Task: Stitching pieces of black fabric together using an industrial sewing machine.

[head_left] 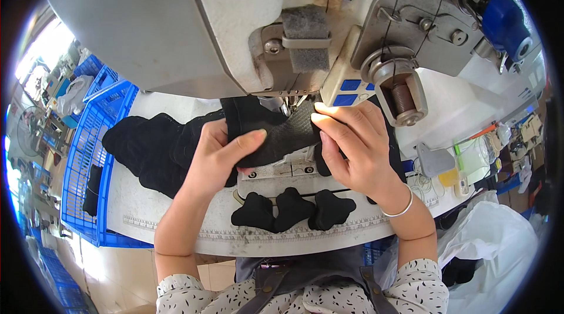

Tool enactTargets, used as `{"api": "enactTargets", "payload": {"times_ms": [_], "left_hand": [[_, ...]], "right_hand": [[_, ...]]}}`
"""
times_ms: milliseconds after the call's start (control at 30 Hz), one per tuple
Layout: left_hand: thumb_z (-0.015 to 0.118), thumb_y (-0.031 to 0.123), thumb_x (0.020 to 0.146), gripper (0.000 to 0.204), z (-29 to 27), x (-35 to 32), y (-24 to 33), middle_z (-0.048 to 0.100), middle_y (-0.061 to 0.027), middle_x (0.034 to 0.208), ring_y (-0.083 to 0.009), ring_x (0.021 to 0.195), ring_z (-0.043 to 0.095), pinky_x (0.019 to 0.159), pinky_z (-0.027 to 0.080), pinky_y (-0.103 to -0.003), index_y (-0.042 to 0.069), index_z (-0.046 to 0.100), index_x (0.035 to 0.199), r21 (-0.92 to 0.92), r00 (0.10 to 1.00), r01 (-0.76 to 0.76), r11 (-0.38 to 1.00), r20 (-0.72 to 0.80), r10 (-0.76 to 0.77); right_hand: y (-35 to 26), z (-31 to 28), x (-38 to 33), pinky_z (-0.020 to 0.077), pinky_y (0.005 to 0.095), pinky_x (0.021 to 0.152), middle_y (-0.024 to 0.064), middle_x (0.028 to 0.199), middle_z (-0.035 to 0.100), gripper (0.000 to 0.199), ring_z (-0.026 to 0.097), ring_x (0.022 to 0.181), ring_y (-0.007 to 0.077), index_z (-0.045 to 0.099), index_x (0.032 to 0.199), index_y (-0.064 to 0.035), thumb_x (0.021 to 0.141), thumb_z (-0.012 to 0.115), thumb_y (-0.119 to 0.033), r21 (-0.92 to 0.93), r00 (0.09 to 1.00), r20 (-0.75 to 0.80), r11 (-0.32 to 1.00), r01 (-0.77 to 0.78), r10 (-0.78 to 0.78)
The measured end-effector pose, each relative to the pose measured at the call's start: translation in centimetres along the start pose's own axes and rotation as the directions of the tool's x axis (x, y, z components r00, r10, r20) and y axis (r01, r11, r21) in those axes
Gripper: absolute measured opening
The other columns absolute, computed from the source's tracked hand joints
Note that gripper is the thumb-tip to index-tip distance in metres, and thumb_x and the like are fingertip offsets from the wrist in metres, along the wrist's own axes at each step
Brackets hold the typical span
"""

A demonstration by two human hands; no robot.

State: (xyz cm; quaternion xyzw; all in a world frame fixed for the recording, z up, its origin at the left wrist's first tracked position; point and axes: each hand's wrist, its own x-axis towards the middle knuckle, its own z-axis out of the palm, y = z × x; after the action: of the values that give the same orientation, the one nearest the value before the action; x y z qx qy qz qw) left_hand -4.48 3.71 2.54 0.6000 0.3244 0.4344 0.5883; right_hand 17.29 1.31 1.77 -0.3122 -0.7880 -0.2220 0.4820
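A piece of black fabric [281, 136], partly mesh-like, lies under the presser foot [290, 105] of a sewing machine [147, 26]. My left hand [216, 152] grips its left part, thumb on top and fingers tucked beneath. At the right edge, close to the needle area, my right hand [357, 146] pinches the cloth between thumb and fingers; the fingertips partly hide what they hold. More black cloth [155, 149] is heaped left of my left hand. Below the fabric, several small black lobed pieces [333, 210] lie in a row near the table's front edge.
A white sewing table [132, 202] carries a ruler strip [205, 235] along its curved front. On the left stands a blue plastic basket [88, 155]. A brown thread bobbin [402, 99] hangs at the machine's right. White plastic bags [496, 237] bulge at the lower right.
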Motion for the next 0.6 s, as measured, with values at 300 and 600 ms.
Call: {"api": "enactTargets", "payload": {"times_ms": [300,600], "left_hand": [[0.062,0.018,0.084,0.018,1.2,-0.9,-0.4,0.057,0.002,0.063,-0.0012,0.05,0.048,0.04,0.04,-0.017,0.0,0.063,0.081,0.03,0.999,0.005,1.0,-0.033,-0.004],[0.061,0.017,0.084,0.016,3.0,-1.3,-1.3,0.06,0.002,0.066,-0.0011,0.051,0.05,0.04,0.041,-0.016,0.002,0.065,0.081,-0.102,0.993,0.028,0.994,-0.107,-0.039]], "right_hand": [[0.1,-0.2,0.0,0.042,0.033,0.065,0.0109,0.093,0.062,0.023,0.054,0.072,0.0252,0.062,0.088,0.0011,0.065,0.06,0.005,0.023,1.0,0.0,1.0,0.017,-0.017],[0.2,0.0,0.0,0.0423,0.0337,0.065,0.0107,0.094,0.061,0.023,0.054,0.073,0.0254,0.062,0.088,0.0011,0.065,0.06,0.006,0.029,1.0,0.005,0.999,0.017,-0.017]]}}
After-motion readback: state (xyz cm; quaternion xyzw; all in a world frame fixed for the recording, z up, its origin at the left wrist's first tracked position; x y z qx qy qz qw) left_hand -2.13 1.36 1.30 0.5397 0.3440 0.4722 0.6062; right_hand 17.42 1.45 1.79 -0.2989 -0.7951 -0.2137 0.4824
